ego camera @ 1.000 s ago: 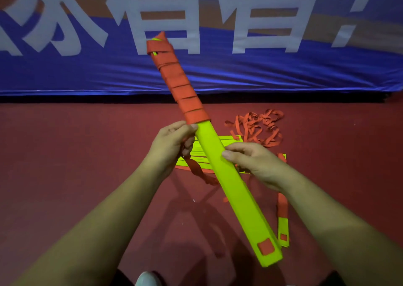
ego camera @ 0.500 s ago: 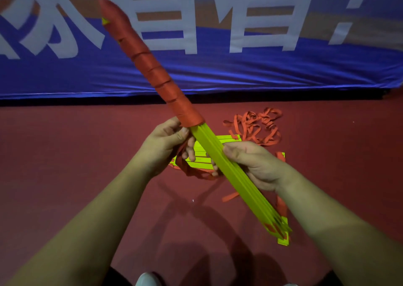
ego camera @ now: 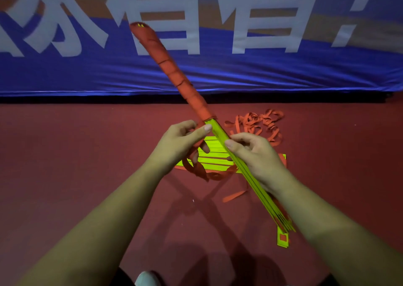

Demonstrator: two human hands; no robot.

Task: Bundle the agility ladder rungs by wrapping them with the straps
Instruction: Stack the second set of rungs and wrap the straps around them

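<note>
head | rung bundle, slanting above the floor, now shows edge-on, not flat as before | left hand pinches strap where its winding ends | right hand grips bare yellow half | likely mid-turn, half unwrapped

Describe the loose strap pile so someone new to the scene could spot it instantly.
Start at the red floor below the blue banner. Just beyond the right hand lies a tangled orange strap heap. Unlike the strap wound tightly round the held rung bundle, it lies in loose curls.
</note>
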